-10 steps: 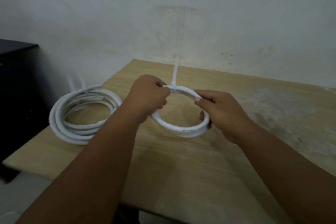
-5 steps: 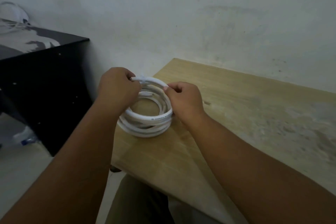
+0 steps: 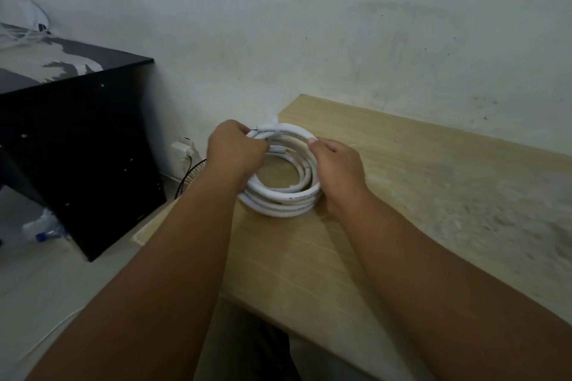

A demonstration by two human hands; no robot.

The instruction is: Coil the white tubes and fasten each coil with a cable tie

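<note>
On wooden table, left hand, right hand grip tube coil; scuffed wall behind, black desk left.

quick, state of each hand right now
Left hand: closed, gripping the left side of the white tube coil.
Right hand: closed, gripping the coil's right side.

Single view, head-worn, wide-angle. Looks forward and down from above near edge of table, aimed toward table's left end. Close range: both forearms run in from bottom corners, left hand and right hand mid-frame on white tube coil. Far: wall fills top half. Left: black cabinet, floor below. Table's right side cut by frame edge.
</note>
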